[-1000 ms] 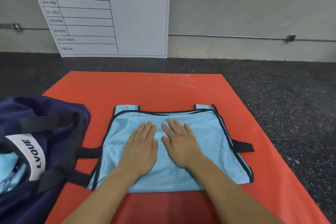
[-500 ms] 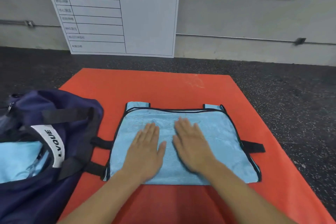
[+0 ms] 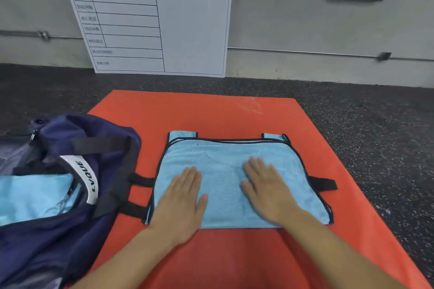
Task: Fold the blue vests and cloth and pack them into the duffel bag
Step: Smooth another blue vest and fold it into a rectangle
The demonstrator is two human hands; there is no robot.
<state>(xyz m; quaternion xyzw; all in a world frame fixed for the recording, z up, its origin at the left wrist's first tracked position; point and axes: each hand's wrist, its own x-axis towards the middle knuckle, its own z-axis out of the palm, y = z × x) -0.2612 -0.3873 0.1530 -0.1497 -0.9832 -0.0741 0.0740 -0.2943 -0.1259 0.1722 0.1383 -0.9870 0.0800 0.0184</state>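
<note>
Lying flat mid-mat, the folded blue vest (image 3: 225, 171) takes both palms: left hand (image 3: 180, 202) and right hand (image 3: 267, 192) press down side by side, fingers straight, gripping nothing. Black straps poke out at its edges on the orange mat (image 3: 211, 112). Just left sits the navy duffel bag (image 3: 70, 230), unzipped, light blue fabric (image 3: 30, 197) inside.

The vest (image 3: 225, 171) is made of thin, matt mesh cloth edged with dark binding, and black woven straps are seen at its sides. The mat (image 3: 211, 112) is finished smooth and matt, with a scuffed pale patch near its far edge. The bag (image 3: 70, 230) is made of matt woven fabric. The floor (image 3: 375, 124) is seen as rough, speckled rubber. The board (image 3: 192, 30) is finished smooth.
</note>
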